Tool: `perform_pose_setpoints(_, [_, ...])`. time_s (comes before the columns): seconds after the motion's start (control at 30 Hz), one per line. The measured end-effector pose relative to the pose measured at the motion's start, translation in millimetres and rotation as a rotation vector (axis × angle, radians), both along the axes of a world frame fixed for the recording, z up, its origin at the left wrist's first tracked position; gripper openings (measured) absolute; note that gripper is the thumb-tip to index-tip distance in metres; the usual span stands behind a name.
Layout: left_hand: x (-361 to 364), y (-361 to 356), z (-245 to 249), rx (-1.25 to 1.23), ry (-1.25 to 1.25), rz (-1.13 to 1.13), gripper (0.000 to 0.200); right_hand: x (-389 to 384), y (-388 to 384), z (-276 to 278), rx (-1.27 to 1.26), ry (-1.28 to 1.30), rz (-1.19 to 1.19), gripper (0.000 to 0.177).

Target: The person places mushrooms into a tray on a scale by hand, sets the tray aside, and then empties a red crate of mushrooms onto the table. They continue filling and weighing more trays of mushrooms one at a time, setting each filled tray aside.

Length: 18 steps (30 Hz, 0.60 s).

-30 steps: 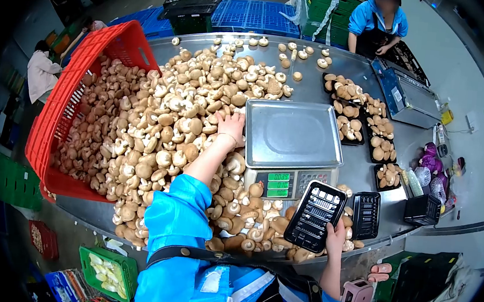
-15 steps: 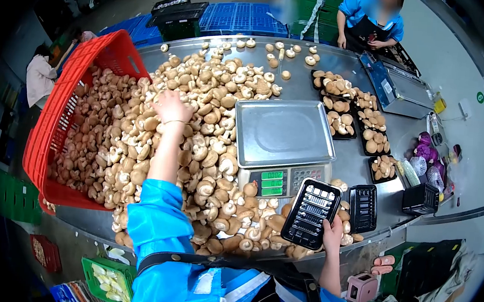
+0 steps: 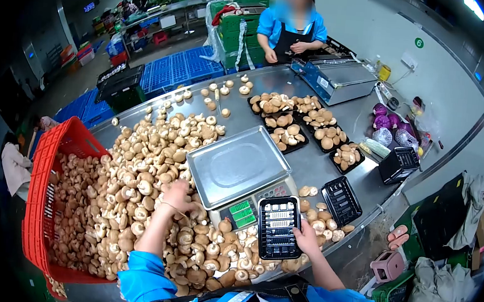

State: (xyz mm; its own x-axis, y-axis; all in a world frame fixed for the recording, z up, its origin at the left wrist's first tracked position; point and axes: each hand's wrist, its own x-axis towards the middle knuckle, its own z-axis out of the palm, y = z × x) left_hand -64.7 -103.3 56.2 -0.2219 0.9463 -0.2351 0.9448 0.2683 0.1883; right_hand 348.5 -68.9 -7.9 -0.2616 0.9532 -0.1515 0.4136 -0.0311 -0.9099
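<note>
My left hand [image 3: 178, 198] rests on a large heap of brown mushrooms [image 3: 135, 182], its fingers apart; whether a mushroom lies under the fingers is hidden. A black plastic tray [image 3: 278, 228] is tilted up in my right hand [image 3: 306, 238], which grips it by its right edge. No mushrooms are in that tray. Just beyond it stands a weighing scale [image 3: 238, 165] with a bare metal pan and a lit green display. More mushrooms lie loose under and around the held tray.
A red crate [image 3: 42, 202] lies tipped at the left, spilling mushrooms. Several filled black trays [image 3: 329, 138] stand beyond the scale. One unfilled black tray [image 3: 341, 200] and a tray stack [image 3: 399, 165] are at right. Across the table stands a co-worker [image 3: 291, 31] beside a blue-sided machine [image 3: 334, 78].
The view has swung right and up. My left hand has moved across the heap towards the scale and its fingers have spread. My right hand still holds the black tray.
</note>
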Motion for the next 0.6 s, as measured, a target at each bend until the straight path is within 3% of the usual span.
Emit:
perform_pose_setpoints(0.03, [10,6,-15,-0.078,0.052,-0.093,0.09,-2,-1,12,-0.054,-0.035,0.02,0.021])
perform_pose_setpoints(0.13, [31,20,-20,-0.246,0.061,-0.029,0.117,3,-1,2,-0.008,0.035,-0.011,0.022])
perform_pose_setpoints(0.23, [27,22,-40,-0.235,0.014,-0.035,0.127,13,-5,-14,0.043,0.093,-0.07,0.023])
perform_pose_setpoints(0.33, [29,17,-44,-0.224,0.035,0.004,0.127,15,-9,-7,0.009,-0.057,-0.067,0.023])
perform_pose_setpoints(0.53, [40,6,-27,-0.206,0.113,0.094,0.12,16,-9,-9,0.03,-0.038,-0.041,0.023])
perform_pose_setpoints(0.6, [41,-6,-17,-0.159,0.15,0.1,0.091,17,-8,3,-0.043,0.012,-0.04,0.026])
